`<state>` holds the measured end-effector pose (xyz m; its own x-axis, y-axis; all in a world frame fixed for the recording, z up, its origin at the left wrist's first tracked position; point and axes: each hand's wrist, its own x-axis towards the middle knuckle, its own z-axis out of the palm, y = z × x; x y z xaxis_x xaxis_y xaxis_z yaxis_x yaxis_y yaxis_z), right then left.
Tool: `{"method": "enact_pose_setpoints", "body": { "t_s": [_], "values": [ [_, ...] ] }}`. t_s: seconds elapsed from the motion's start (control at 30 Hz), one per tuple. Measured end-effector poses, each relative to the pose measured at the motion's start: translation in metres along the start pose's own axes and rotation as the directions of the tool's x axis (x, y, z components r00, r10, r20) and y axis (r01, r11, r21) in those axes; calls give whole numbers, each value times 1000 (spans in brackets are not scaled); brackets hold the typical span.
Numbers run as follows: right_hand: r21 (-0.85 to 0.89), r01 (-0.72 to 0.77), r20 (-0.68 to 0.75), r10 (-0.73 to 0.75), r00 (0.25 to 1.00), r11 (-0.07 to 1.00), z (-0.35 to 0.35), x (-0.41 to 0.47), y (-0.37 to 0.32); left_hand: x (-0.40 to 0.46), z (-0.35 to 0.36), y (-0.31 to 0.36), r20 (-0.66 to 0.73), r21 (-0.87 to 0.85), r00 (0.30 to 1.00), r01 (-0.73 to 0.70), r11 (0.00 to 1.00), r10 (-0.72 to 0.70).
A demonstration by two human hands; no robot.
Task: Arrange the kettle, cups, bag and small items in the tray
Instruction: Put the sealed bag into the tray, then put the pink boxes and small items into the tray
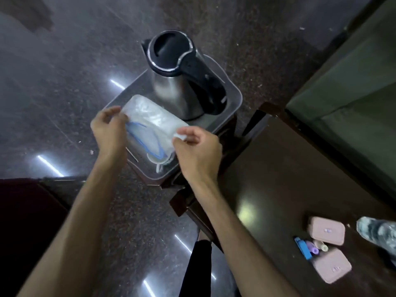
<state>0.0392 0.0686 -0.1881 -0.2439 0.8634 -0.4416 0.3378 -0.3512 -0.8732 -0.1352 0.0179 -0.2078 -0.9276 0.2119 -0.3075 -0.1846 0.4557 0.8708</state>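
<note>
**A:** Where is the bag (150,123), and which way does it run?

**B:** It lies over the tray (235,97), on the side nearer to you than the kettle (175,78). It is a soft, crinkled, translucent white plastic bag, roughly oblong. Its long axis runs diagonally, from the end nearest the kettle down toward the tray's near corner. Thin blue cord loops show through or on its surface, and pale cords trail from its near end.

**A:** What are my hands doing?

**B:** Your left hand (109,131) pinches the bag's left edge, fingers curled over it. Your right hand (197,146) pinches the right edge between thumb and fingertips. Both grasp the bag; I cannot tell whether it already rests on the tray floor.

**A:** And the kettle?

**B:** It stands upright in the tray's far half, just beyond the bag. Its body is brushed metal, wider at the bottom, with a glossy black lid. Its black plastic handle points right and toward you. The tray itself is grey, smooth plastic, rectangular with rounded corners.

**A:** Anything else?

**B:** Well to the right of the tray, on a dark glossy wooden table (278,168), lie two pink rounded-rectangular cases (326,230) (333,267). Between them sit a blue stick-shaped item (302,249), a small purple tube (312,247) and a cream one (321,245). A mottled grey object (379,232) sits at the frame edge; I cannot tell what it is.
</note>
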Motion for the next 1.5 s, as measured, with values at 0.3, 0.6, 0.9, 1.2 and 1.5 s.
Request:
{"method": "enact_pose_setpoints", "body": {
  "t_s": [0.3, 0.6, 0.9, 1.2, 1.5],
  "values": [
    [-536, 254, 137, -214, 967, 805, 84, 40, 7, 69, -6, -12, 265, 662, 874, -472, 582, 407],
    [-788, 473, 328, -382, 864, 395, 72, 27, 12, 53, -3, -32, 316, 789, 838, -493, 367, 445],
    [-724, 627, 522, -366, 770, 288, 76, 35, -6, 56, 8, -23, 628, 616, 734, -673, 410, 260],
    [-604, 649, 731, -2, 682, 462, 88, 63, -10, 70, -9, -23, 762, 614, 630, -776, 142, 149],
    [-628, 690, 731, -33, 682, 359, 87, 51, -4, 63, -7, -20, 680, 720, 727, -686, 107, 91]
  ]
}}
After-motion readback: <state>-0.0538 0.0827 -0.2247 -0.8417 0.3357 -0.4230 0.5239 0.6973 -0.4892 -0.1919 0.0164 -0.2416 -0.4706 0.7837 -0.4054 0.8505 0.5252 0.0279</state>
